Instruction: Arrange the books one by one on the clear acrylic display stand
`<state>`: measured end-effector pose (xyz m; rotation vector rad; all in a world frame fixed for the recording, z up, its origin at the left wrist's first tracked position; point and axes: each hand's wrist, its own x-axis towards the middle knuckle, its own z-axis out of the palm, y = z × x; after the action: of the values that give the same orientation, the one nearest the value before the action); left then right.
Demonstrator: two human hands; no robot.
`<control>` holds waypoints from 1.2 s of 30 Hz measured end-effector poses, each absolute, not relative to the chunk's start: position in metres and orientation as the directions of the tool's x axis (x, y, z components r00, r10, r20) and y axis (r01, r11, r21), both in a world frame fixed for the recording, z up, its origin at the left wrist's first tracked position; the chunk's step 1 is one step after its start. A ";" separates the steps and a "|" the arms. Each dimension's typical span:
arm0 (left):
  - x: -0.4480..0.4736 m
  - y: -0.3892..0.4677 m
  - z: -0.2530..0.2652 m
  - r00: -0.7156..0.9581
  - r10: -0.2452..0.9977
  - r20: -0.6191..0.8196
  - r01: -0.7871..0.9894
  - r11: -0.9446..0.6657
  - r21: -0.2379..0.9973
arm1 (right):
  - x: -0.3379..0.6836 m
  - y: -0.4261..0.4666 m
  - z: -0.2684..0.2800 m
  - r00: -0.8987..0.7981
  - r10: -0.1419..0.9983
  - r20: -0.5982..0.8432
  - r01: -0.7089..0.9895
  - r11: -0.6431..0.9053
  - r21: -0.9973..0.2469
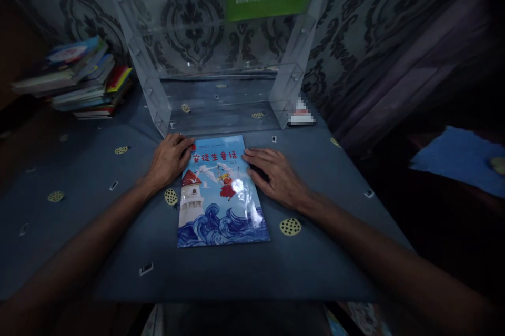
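Note:
A glossy picture book (224,220) lies flat, its blue cover showing a red-roofed tower, white swans, a figure in red and curling waves. Red Chinese characters run across its upper part. At the upper left edge of the book rests my left hand (169,160), fingers slightly bent and tips touching the cover's corner. My right hand (278,175) lies along the opposite edge, fingers stretched out and thumb apart, with the fingertips at the cover's side. Neither hand lifts the book.
A clear acrylic stand (158,99) rises behind the book, with a green printed sheet (272,2) at its top. Stacked books (89,75) stand at the left. A pixelated white object (302,113) sits by the stand's right foot. Blue patterned cloth (221,278) covers the table.

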<state>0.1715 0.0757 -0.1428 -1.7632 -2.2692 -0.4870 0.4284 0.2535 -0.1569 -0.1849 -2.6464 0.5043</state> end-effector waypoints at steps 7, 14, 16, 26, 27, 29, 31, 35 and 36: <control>0.184 0.085 -0.127 -0.190 0.945 0.266 0.974 0.215 -0.070 | 0.428 0.254 -0.157 -0.891 0.200 0.407 0.037 0.926 -0.375; 0.218 0.134 -0.122 -0.047 0.986 0.162 0.999 0.050 -0.015 | 0.428 0.255 -0.156 -0.887 0.194 0.420 0.020 0.923 -0.384; 0.225 0.147 -0.122 -0.028 0.987 0.157 1.000 0.027 0.013 | 0.428 0.256 -0.157 -0.881 0.192 0.433 0.011 0.923 -0.385; 0.224 0.160 -0.130 -0.051 0.981 0.188 0.993 0.030 0.114 | 0.426 0.258 -0.159 -0.884 0.207 0.420 0.026 0.918 -0.397; 0.224 0.160 -0.131 -0.049 0.981 0.190 0.994 0.029 0.109 | 0.425 0.258 -0.158 -0.888 0.211 0.408 0.035 0.917 -0.397; 0.222 0.161 -0.134 -0.043 0.978 0.206 0.994 0.022 0.103 | 0.421 0.260 -0.157 -0.901 0.218 0.376 0.055 0.915 -0.399; 0.220 0.162 -0.137 -0.036 0.973 0.228 0.995 0.012 0.103 | 0.416 0.263 -0.157 -0.910 0.227 0.347 0.074 0.912 -0.402; 0.218 0.161 -0.141 -0.027 0.971 0.238 0.995 0.004 0.098 | 0.410 0.266 -0.158 -0.917 0.241 0.319 0.100 0.911 -0.400; 0.218 0.160 -0.141 -0.027 0.972 0.232 0.995 0.005 0.097 | 0.411 0.264 -0.158 -0.917 0.238 0.320 0.099 0.913 -0.396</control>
<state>0.2175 0.1599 -0.1410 -2.1199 -2.1543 -0.3565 0.4110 0.2642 -0.1581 -0.2475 -2.7082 0.5338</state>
